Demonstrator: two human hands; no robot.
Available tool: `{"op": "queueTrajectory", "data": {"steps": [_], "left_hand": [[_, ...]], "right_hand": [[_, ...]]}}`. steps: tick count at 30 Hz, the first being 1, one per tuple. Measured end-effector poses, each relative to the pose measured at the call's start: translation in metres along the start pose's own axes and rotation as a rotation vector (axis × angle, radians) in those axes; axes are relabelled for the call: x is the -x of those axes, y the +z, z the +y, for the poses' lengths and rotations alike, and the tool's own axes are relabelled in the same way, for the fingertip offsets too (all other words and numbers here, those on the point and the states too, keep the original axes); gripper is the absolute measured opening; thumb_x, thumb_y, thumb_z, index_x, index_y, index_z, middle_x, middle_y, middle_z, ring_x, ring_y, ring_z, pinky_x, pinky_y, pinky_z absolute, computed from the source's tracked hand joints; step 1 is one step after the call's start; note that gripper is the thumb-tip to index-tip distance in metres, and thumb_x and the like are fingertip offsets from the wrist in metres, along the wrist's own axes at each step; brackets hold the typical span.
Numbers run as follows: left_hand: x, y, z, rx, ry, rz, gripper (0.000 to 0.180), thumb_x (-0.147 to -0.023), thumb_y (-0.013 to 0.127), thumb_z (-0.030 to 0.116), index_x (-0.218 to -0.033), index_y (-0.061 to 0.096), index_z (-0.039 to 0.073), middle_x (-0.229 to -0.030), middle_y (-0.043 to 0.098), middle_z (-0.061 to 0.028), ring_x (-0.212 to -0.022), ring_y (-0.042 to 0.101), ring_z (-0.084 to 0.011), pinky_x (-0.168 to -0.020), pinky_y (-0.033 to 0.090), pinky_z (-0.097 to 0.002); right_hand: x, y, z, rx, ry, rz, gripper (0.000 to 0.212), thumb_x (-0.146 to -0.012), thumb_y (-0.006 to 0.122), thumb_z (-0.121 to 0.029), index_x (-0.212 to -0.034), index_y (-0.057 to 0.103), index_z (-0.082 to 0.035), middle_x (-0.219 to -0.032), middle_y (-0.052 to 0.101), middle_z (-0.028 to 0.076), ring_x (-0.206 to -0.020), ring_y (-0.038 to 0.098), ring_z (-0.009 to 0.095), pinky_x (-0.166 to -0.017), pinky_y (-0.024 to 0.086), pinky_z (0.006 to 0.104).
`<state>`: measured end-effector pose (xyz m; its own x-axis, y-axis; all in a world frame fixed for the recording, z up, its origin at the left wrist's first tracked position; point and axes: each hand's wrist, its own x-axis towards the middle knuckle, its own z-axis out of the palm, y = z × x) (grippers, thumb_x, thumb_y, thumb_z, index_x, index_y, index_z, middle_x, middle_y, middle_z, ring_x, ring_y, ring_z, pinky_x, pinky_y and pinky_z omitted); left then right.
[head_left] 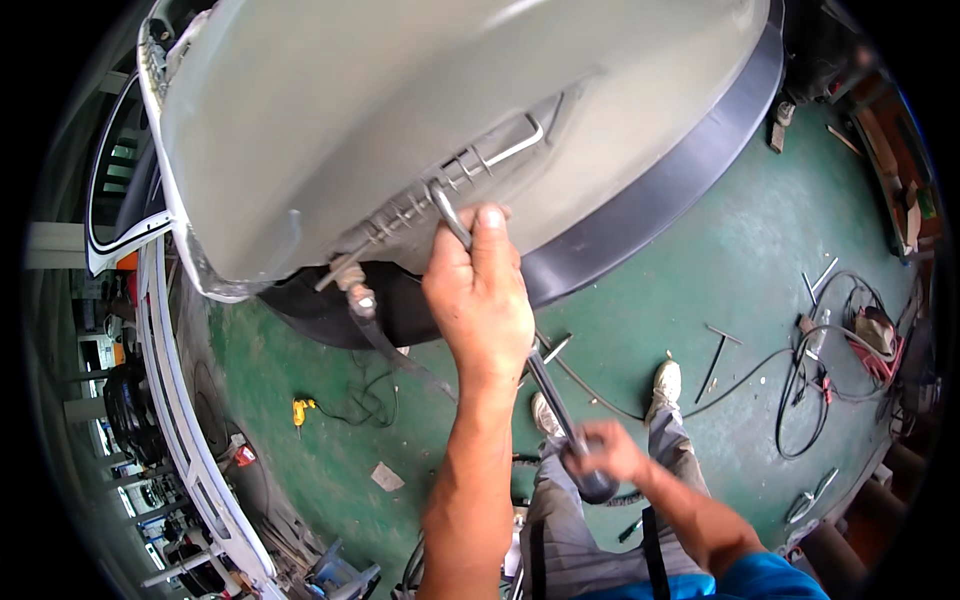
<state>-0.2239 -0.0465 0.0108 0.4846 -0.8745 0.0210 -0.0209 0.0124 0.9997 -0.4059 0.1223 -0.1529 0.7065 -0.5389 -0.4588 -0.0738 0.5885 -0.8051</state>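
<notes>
Currently, with the left hand point(480, 285) as the clock's centre, a car panel point(640, 90) is spreading from ten to two o'clock, its top being cut off by the upper edge. Dark trim point(650, 205) is curving along its border from one to three. A puller point(552, 388) is running toward five o'clock, where the right hand point(612, 453) is curling around its dark lower end. The left hand is clenching the upper shank in a fist, thumb lying on top, and the hook beyond is pointing to eleven, at a rod point(516, 151). That rod is slanting across the panel from nine to half past twelve; a clamp point(350, 278) is sitting near its nine o'clock end. Small pins point(405, 209) are lining up along it.

The left hand and wrist are hiding the puller's middle. Blur is softening the right hand, so I cannot tell how tightly it is gripping. The hook's tip is proving hard to make out, and the pins' feet are blending into shadow.
</notes>
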Motion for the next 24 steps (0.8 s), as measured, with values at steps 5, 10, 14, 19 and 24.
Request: {"op": "queueTrajectory", "data": {"steps": [5,10,14,19,24], "left_hand": [[0.001,0.002,-0.002,-0.012,-0.042,-0.002,0.025,-0.105,0.055,0.021,-0.099,0.062,-0.002,-0.062,0.043,0.0045,-0.053,0.039,-0.004,-0.046,0.033,-0.0225],[0.003,-0.002,0.006,0.095,-0.071,-0.041,0.025,-0.105,0.055,0.023,-0.101,0.063,0.0,-0.065,0.045,0.0043,-0.054,0.04,-0.0036,-0.047,0.034,-0.0216],[0.004,0.002,0.013,0.138,-0.074,-0.044,0.023,-0.105,0.053,0.021,-0.101,0.062,0.0,-0.062,0.042,0.0036,-0.051,0.038,-0.0042,-0.046,0.036,-0.0229],[0.025,0.011,0.024,0.072,0.046,-0.187,0.025,-0.106,0.047,0.018,-0.104,0.06,-0.003,-0.059,0.043,0.0019,-0.048,0.038,-0.0054,-0.046,0.037,-0.0241],[0.073,0.03,-0.035,0.113,-0.062,-0.455,0.021,-0.105,0.05,0.011,-0.118,0.057,-0.004,-0.073,0.055,-0.0026,-0.06,0.048,-0.0066,-0.055,0.043,-0.0221]], "right_hand": [[0.019,0.009,0.039,-0.24,0.139,0.06,0.021,-0.075,0.081,-0.009,-0.091,0.068,-0.003,-0.085,0.069,0.002,-0.082,0.063,0.011,-0.079,0.05,0.0286],[0.02,0.003,0.019,-0.248,0.156,0.109,0.022,-0.076,0.08,-0.012,-0.092,0.068,-0.002,-0.085,0.066,0.001,-0.082,0.06,0.01,-0.078,0.048,0.0272],[0.007,-0.008,0.024,-0.155,0.132,0.134,0.022,-0.075,0.081,-0.013,-0.09,0.069,-0.003,-0.084,0.065,-0.001,-0.086,0.058,0.009,-0.082,0.048,0.0291],[-0.005,-0.028,0.039,-0.017,-0.031,0.134,0.021,-0.073,0.081,-0.012,-0.087,0.069,-0.004,-0.09,0.066,0.003,-0.089,0.061,0.013,-0.083,0.048,0.031],[0.011,-0.047,0.104,0.043,-0.005,0.23,0.022,-0.067,0.079,-0.01,-0.085,0.069,-0.002,-0.093,0.066,0.006,-0.089,0.063,0.017,-0.084,0.048,0.031]]}}
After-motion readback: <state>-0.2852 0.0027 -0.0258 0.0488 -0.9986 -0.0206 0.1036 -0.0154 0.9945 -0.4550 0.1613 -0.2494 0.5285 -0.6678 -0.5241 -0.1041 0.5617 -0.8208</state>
